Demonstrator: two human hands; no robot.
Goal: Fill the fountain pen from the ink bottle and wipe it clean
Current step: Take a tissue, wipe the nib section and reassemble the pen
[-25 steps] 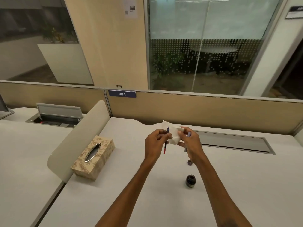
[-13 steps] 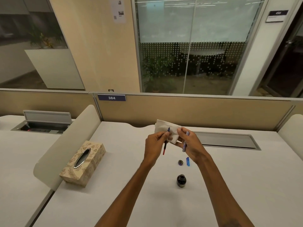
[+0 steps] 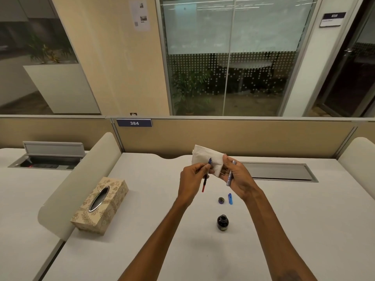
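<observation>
My left hand [image 3: 191, 179] pinches the pen's inner section [image 3: 206, 177], a thin stick with a blue nib end pointing up and a red converter end pointing down. The nib rests against a white tissue [image 3: 205, 159] that my right hand [image 3: 236, 177] holds up by thumb and fingers. The same right hand also clamps the silvery-blue pen barrel [image 3: 231, 175] against its palm. On the white desk below stand the open dark ink bottle [image 3: 222, 222], its round cap [image 3: 221, 200] and a blue pen cap [image 3: 230, 198].
A patterned tissue box [image 3: 101, 204] lies on the desk [image 3: 142, 230] to the left, beside a curved white divider [image 3: 81, 179]. A closed grey cable hatch [image 3: 278, 172] is set into the desk behind my hands. A tan partition wall [image 3: 233, 136] borders the far edge.
The view has shifted, so everything sits slightly lower and left in frame. The nib has slid up a little across the tissue; both hands keep their grips.
</observation>
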